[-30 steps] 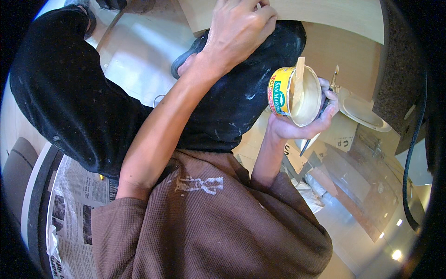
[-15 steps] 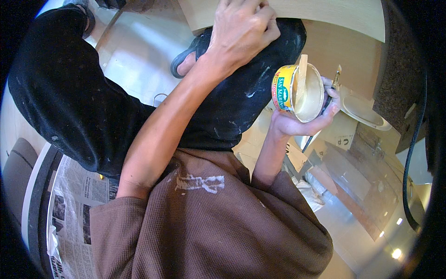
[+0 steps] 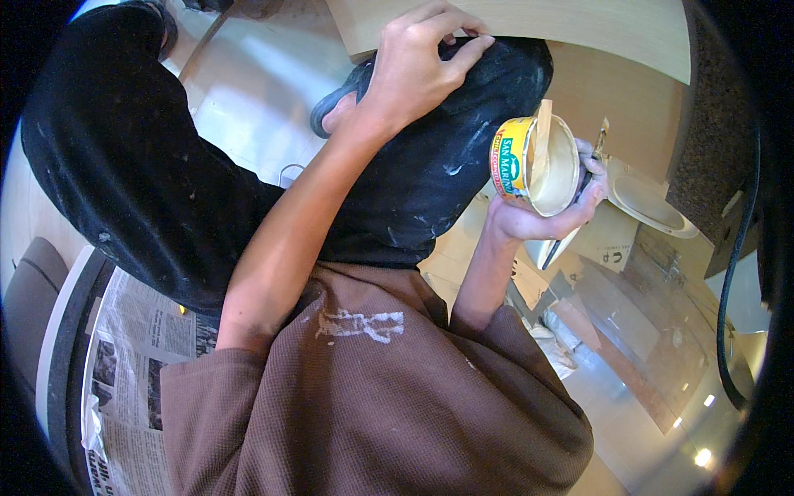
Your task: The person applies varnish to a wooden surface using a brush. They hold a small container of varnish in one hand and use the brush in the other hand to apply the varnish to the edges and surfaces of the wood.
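Holding: small round tin can (image 3: 529, 165) with a yellow, green and red printed label, cupped in the right hand (image 3: 542, 217), fingers curled up around its far side.
Can contents: pale cream paste filling the open top, with a flat wooden stick (image 3: 542, 132) standing in it, upright and leaning on the rim.
Can label: band wrapped round the side wall, yellow ground, green oval patch in the middle, red strip at the lower edge, turned toward the left of the view.
Also in the right hand: thin metal blade (image 3: 552, 248) pointing down below the palm, its handle hidden behind the can.
Left hand (image 3: 418, 62): partly closed, fingers bent and spread, fingertips pressing on the lower edge of a light wooden laminate panel (image 3: 529, 25) at the top of the view; thumb tucked out of sight.
Below the left hand: knee in black trousers (image 3: 447, 165) flecked with pale smears.
Right of the can: round cream-coloured lid (image 3: 649, 202) lying flat on a brown cardboard box (image 3: 608, 244) with dark printed letters.
Lower left: sheets of printed newspaper (image 3: 132, 355) spread on the floor.
Front: brown ribbed shirt (image 3: 372, 397) with a white smear on the chest.
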`<move>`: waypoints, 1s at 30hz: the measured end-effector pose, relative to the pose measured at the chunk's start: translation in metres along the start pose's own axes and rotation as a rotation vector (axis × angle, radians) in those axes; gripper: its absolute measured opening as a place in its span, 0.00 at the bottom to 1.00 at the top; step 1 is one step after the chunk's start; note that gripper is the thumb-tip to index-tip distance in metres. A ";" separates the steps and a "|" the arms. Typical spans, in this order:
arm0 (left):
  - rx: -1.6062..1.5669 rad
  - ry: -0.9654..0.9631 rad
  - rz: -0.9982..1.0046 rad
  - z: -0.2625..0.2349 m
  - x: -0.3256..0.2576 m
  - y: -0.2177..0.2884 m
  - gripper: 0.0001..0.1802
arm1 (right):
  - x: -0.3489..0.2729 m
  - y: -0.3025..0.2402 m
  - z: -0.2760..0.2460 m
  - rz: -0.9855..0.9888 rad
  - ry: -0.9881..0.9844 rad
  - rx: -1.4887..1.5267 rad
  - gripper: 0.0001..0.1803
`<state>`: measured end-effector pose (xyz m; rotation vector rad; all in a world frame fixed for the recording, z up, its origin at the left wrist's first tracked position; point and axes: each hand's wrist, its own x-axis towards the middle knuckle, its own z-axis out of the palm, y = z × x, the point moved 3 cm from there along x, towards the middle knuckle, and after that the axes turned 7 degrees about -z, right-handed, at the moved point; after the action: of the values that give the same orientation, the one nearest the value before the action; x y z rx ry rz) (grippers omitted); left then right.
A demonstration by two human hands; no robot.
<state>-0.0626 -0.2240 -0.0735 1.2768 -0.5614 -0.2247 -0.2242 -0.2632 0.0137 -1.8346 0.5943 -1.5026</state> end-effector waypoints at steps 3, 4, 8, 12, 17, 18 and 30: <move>0.005 -0.019 -0.052 -0.001 0.002 0.003 0.05 | -0.002 -0.004 0.000 -0.018 -0.033 -0.040 0.18; -0.005 -0.030 -0.070 -0.002 0.002 0.003 0.05 | -0.002 -0.005 0.000 -0.030 -0.053 -0.056 0.18; 0.026 -0.020 0.049 -0.001 0.004 0.000 0.05 | -0.002 -0.005 0.002 -0.027 -0.039 -0.051 0.19; -0.028 -0.033 -0.065 0.000 0.003 0.004 0.05 | -0.003 -0.004 0.001 -0.012 -0.015 -0.040 0.19; 0.014 -0.049 -0.038 0.000 0.005 0.005 0.05 | -0.002 -0.004 0.001 0.004 -0.022 -0.036 0.19; 0.020 -0.050 -0.035 0.001 0.006 0.005 0.05 | -0.002 -0.004 0.001 0.006 -0.025 -0.039 0.19; 0.253 0.006 0.144 0.001 0.008 0.015 0.05 | -0.004 -0.001 0.000 0.024 -0.006 -0.020 0.18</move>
<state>-0.0584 -0.2243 -0.0571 1.4729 -0.6894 -0.0293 -0.2250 -0.2597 0.0123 -1.8405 0.6289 -1.4799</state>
